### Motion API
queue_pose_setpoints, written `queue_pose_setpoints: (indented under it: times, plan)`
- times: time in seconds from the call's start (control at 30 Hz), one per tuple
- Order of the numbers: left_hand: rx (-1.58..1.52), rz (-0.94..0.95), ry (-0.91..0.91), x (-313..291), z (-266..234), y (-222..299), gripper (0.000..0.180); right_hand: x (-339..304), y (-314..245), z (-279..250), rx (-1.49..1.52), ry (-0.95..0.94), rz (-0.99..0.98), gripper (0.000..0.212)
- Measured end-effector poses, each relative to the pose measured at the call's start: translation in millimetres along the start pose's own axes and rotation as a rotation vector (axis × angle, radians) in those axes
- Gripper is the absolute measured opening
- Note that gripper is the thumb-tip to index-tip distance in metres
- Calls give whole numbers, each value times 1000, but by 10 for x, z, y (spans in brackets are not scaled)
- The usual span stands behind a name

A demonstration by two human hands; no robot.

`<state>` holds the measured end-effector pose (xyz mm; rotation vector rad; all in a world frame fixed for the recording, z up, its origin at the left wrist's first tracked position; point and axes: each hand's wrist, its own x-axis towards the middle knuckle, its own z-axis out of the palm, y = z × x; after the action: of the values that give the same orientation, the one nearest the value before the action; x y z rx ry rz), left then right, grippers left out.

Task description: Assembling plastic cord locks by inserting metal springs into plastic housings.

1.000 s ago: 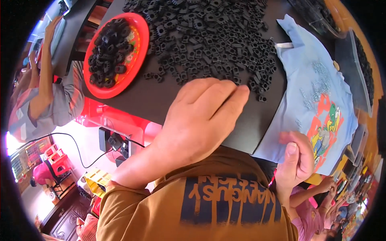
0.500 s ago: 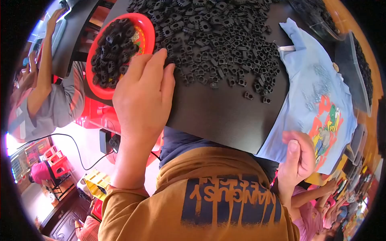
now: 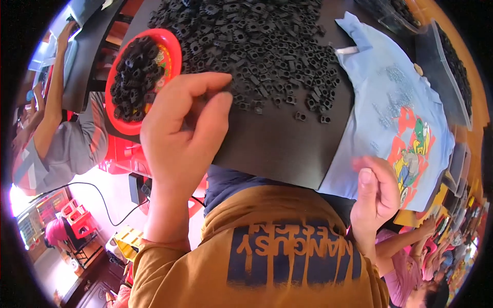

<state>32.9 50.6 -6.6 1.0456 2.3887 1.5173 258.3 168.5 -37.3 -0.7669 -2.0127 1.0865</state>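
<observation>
My left hand (image 3: pixel 182 128) hovers over the dark table's near left part, beside the red plate. Its thumb and forefinger are bent toward each other with a gap between the tips, and nothing shows in them. My right hand (image 3: pixel 377 192) is held above the lower part of a light blue printed cloth (image 3: pixel 380 87). Its fingers are curled in and the thumb lies against them; whatever they may hold is hidden. A heap of small black plastic parts with holes (image 3: pixel 257 51) spreads over the table. The red oval plate (image 3: pixel 177 54) carries a pile of similar black parts (image 3: pixel 133 82).
Clear plastic bins (image 3: pixel 454 77) of black pieces line the right side. At the left, another person's arm (image 3: pixel 54 97) reaches over a neighbouring table. A power strip (image 3: pixel 137 187) with a black cable hangs below the table. More people (image 3: pixel 405 262) sit at the lower right.
My left hand's thumb and forefinger have swung toward the right and spread from the other fingers, away from the plate. The whole view has shifted slightly. My right hand keeps its curled pose.
</observation>
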Motion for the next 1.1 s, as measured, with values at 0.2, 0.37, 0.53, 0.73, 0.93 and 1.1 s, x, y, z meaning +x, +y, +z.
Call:
queue_pose_setpoints:
  times: [0.2,0.37,0.53,0.73,0.93,1.1]
  plan:
    - [-626,-397,-220,-206,151,440,28,138,-232,91,191,-192,-156,30]
    - [-768,-300,-712,-282,236,344,36,159,-197,49,224,-300,-240,44]
    - [-620,-199,-760,-368,390,400,33,24,-111,-40,249,-249,-136,38]
    - [-188,248,-666,-219,619,514,16,-88,56,-255,256,-71,-63,24]
    - [156,650,-695,-6,1107,647,15,-134,225,-396,772,147,138,30]
    - [326,711,-713,-12,1323,638,19,-148,278,-463,820,84,151,32]
